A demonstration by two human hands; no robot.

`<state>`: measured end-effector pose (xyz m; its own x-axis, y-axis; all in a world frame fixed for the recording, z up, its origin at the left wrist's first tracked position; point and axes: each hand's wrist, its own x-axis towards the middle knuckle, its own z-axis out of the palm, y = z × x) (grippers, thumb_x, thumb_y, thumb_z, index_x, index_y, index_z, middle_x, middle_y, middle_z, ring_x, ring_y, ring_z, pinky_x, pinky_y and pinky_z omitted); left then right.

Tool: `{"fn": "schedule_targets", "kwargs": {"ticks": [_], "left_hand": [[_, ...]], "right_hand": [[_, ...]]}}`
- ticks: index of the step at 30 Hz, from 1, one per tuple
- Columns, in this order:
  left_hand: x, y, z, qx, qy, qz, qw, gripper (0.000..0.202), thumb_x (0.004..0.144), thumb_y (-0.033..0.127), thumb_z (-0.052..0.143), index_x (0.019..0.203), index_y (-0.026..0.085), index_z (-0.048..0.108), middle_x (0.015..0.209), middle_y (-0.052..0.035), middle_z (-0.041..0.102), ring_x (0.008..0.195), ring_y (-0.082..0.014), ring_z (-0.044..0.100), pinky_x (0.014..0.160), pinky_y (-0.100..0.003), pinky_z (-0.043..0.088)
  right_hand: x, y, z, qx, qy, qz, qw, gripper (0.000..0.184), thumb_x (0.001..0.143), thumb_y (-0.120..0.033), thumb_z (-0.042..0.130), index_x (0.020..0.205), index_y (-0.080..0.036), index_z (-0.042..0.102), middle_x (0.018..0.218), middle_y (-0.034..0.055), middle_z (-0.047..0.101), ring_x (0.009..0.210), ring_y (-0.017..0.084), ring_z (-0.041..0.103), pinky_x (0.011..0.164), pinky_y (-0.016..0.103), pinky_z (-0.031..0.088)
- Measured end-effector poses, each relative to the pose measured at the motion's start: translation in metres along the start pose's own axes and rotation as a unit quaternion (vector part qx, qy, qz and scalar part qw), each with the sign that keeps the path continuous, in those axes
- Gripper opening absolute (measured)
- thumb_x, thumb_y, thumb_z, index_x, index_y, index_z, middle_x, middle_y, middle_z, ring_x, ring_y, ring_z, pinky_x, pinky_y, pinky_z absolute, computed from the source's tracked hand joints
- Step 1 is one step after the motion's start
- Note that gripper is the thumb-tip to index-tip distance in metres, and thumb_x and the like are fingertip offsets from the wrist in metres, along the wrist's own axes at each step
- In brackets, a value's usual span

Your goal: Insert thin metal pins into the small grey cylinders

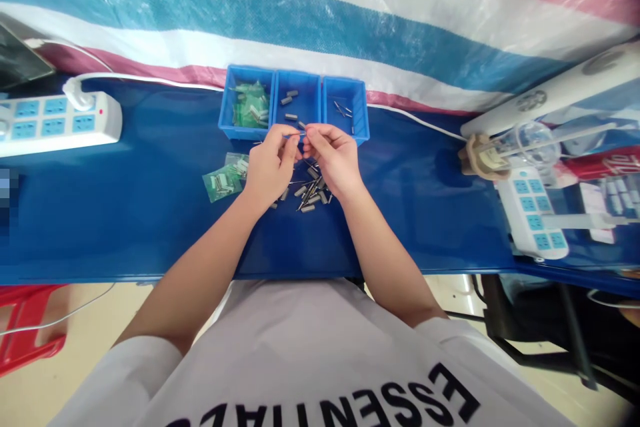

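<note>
My left hand (271,167) and my right hand (336,159) meet just in front of the blue bins, fingertips pinched and close together. Between them runs a thin metal pin (301,134), one end at each hand; its ends are hidden by the fingers. Below lies a loose pile of small grey metal cylinders (307,208) and slim pointed rods, partly covered by my hands. Left of my left hand are small green-tinted plastic bags (223,181) with cylinders inside.
Three joined blue bins hold green bags (250,107), a few cylinders (286,101) and thin pins (343,109). White power strips (60,123) (533,213) lie left and right on the blue table (165,213). A plastic cup (533,147) and a white tube (550,90) are at right.
</note>
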<state>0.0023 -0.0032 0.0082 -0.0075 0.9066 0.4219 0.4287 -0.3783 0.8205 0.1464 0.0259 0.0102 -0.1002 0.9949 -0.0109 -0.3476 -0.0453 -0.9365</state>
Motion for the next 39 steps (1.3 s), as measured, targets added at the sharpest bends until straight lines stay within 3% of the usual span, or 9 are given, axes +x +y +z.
{"fn": "schedule_targets", "kwargs": {"ticks": [6,14,23,29,31,35,39], "left_hand": [[0.001,-0.001,-0.002,0.059,0.002,-0.019,0.998,0.044,0.108,0.048,0.040,0.080,0.020,0.059,0.060,0.0025,0.064,0.056,-0.0116,0.063,0.062,-0.025,0.046],[0.003,-0.001,-0.003,0.008,0.004,0.002,1.000,0.026,0.104,0.046,0.054,0.111,0.022,0.062,0.076,0.0017,0.072,0.068,-0.0117,0.070,0.068,-0.022,0.052],[0.002,-0.002,-0.001,0.007,0.006,0.000,1.000,0.024,0.103,0.045,0.054,0.105,0.022,0.062,0.088,-0.0013,0.076,0.074,-0.0124,0.072,0.073,-0.024,0.054],[0.003,-0.001,-0.005,0.053,0.007,-0.021,0.998,0.043,0.106,0.053,0.045,0.086,0.020,0.065,0.070,-0.0009,0.072,0.064,-0.0130,0.068,0.067,-0.025,0.050],[0.002,-0.001,-0.004,0.047,0.001,-0.033,0.998,0.044,0.106,0.054,0.043,0.093,0.020,0.067,0.072,-0.0012,0.073,0.066,-0.0133,0.070,0.068,-0.024,0.051],[0.001,0.000,-0.003,0.027,0.011,-0.043,0.999,0.043,0.106,0.056,0.042,0.107,0.021,0.068,0.076,-0.0018,0.075,0.069,-0.0137,0.072,0.069,-0.025,0.052],[0.000,0.001,-0.004,0.038,0.016,-0.037,0.998,0.043,0.106,0.054,0.041,0.105,0.021,0.069,0.074,-0.0020,0.073,0.066,-0.0137,0.070,0.067,-0.025,0.052]], "right_hand": [[-0.001,-0.003,0.003,0.024,-0.004,0.025,0.999,0.037,0.067,-0.047,0.091,0.089,-0.022,0.075,0.075,-0.0020,0.071,0.066,0.010,0.063,0.064,0.026,0.056],[-0.001,-0.005,0.002,0.023,0.002,0.033,0.999,0.040,0.066,-0.049,0.091,0.090,-0.021,0.074,0.075,-0.0023,0.070,0.067,0.009,0.062,0.064,0.025,0.055],[-0.001,-0.006,0.000,0.007,-0.013,0.039,0.999,0.042,0.068,-0.051,0.089,0.092,-0.021,0.072,0.077,-0.0019,0.070,0.067,0.010,0.062,0.065,0.025,0.056],[-0.002,-0.007,0.000,-0.017,-0.019,0.035,0.999,0.040,0.070,-0.052,0.087,0.093,-0.021,0.073,0.077,-0.0012,0.070,0.068,0.010,0.063,0.065,0.026,0.056],[0.001,-0.007,-0.005,-0.029,0.005,0.011,1.000,0.038,0.073,-0.051,0.086,0.094,-0.021,0.073,0.078,-0.0011,0.070,0.069,0.011,0.064,0.066,0.026,0.057],[0.010,-0.008,-0.020,-0.065,0.126,-0.086,0.986,0.031,0.080,-0.049,0.080,0.095,-0.023,0.072,0.083,-0.0003,0.071,0.072,0.011,0.066,0.068,0.026,0.058],[0.015,-0.007,-0.032,-0.096,0.201,-0.091,0.971,0.031,0.083,-0.046,0.077,0.102,-0.022,0.073,0.095,0.0033,0.074,0.078,0.013,0.069,0.062,0.025,0.058]]}}
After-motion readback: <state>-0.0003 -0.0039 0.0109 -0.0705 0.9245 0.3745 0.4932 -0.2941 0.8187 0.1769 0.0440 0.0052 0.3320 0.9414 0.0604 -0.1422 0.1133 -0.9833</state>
